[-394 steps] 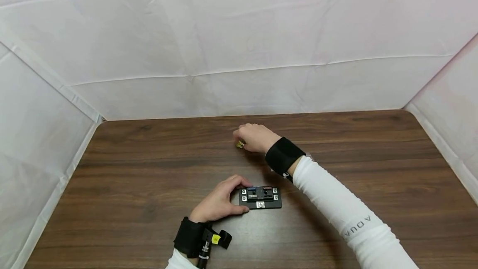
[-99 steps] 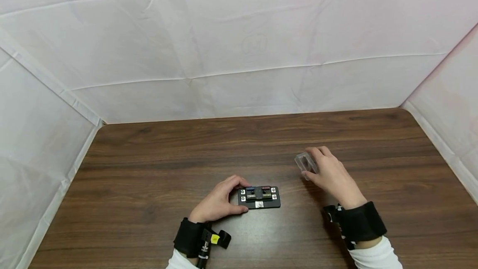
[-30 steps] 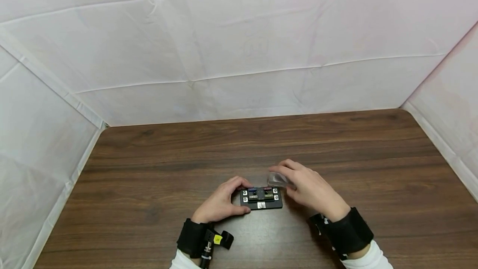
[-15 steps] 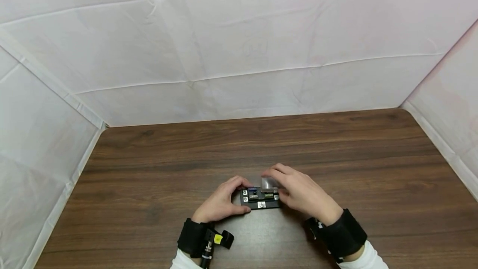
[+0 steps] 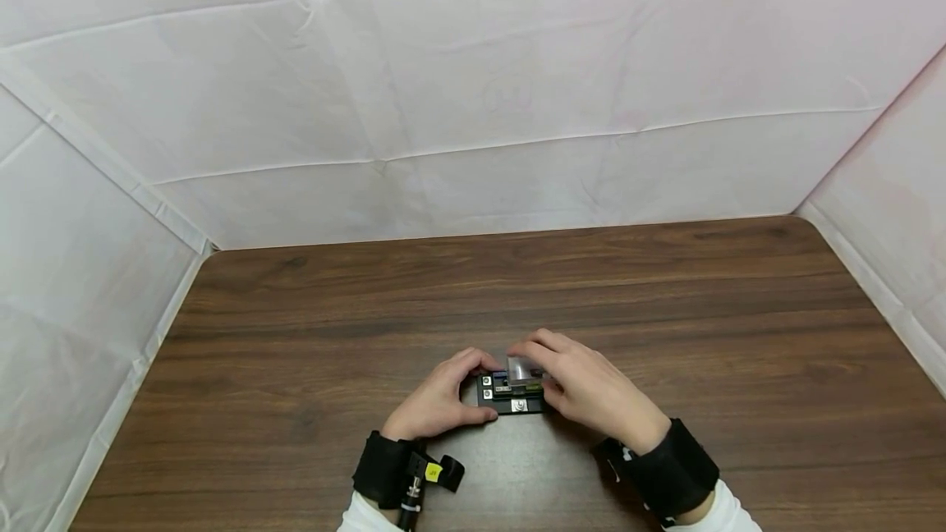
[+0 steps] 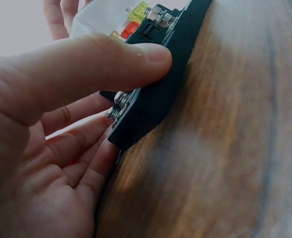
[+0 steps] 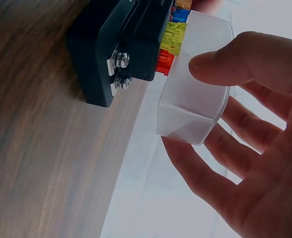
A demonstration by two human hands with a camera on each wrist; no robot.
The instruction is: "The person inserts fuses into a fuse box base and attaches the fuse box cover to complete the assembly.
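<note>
A small black fuse block [image 5: 510, 397] [image 6: 155, 94] [image 7: 121, 44] lies on the wooden table [image 5: 296, 335], with red, yellow and blue fuses [image 7: 171, 37] standing in its top. My left hand [image 5: 436, 402] grips its left end between thumb [image 6: 106, 62] and fingers. My right hand [image 5: 584, 384] pinches a clear plastic cover [image 5: 521, 369] [image 7: 195, 79] between thumb and fingers, holding it just over the block's fuses, close to them and slightly tilted.
White sheeting [image 5: 473, 80] walls the table at the back and both sides. Dark wood stretches beyond the hands and to left and right. Black wrist straps [image 5: 384, 470] sit on both arms.
My right hand fetched the clear cover from the right of the table and has carried it left, over the fuse block. My left hand stayed on the block.
</note>
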